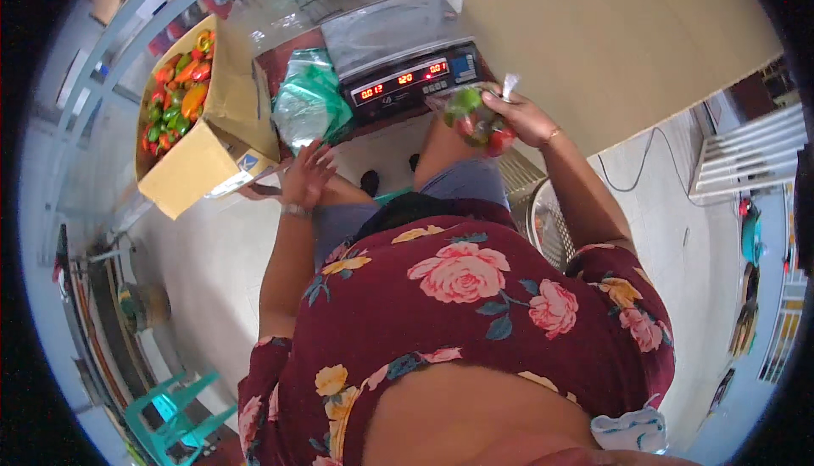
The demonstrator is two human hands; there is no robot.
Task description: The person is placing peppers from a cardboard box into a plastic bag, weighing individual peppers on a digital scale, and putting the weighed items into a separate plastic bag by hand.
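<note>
Right hand (524, 118) has a closed pinch on the gathered neck of a clear plastic bag of red and green peppers (482, 131); bag hangs just in front of the scale, slightly blurred, white twisted end poking up past the fingers. Left hand (309, 178): fingers loosely spread, palm partly visible, grip wide. It's at the lower edge of a loose pile of translucent green plastic bags (312, 97); can't tell if fingertips touch.

Markings: black electronic scale with a wide, flat, plastic-covered pan (411, 72) shows three lit red digit windows in a row, a small pale logo on the front below them, a few pale keys and a blue printed panel at right. Open tan cardboard box (182, 165), left of the pile, carries a blue-and-white printed mark (247, 162) near its lower corner; smaller print too blurred. Box holds loose red, orange and green peppers (178, 97), tilted toward the left. Big plain brown cardboard sheet (593, 42) stands right of the scale. Teal plastic stool (174, 419) on the floor, lower left.
</note>
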